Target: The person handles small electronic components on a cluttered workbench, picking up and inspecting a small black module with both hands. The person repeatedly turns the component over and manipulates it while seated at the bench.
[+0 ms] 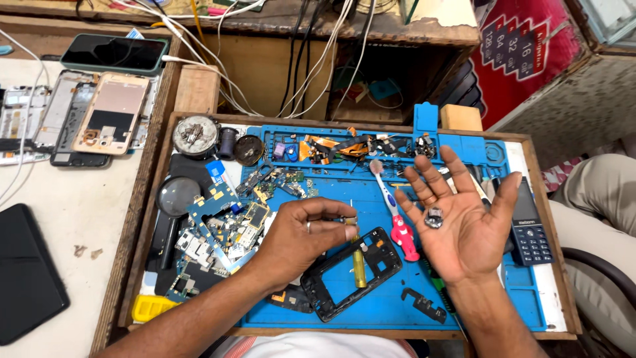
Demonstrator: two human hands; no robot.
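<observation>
My left hand [298, 235] is closed around a brass-handled screwdriver [358, 262], held upright with its tip up, over a black phone frame [324, 292] lying on the blue repair mat [371, 192]. My right hand [457, 222] is spread flat, palm up, above the mat's right side. A small round metal part [434, 217] rests on its palm near the fingers. A ring sits on one finger of each hand.
A toothbrush with a red handle [397, 222] lies between my hands. Circuit boards [218, 229], a magnifier [177, 197] and a yellow part [151, 307] fill the tray's left. A dark keypad phone [530, 229] lies right. Opened phones [99, 116] sit on the left table.
</observation>
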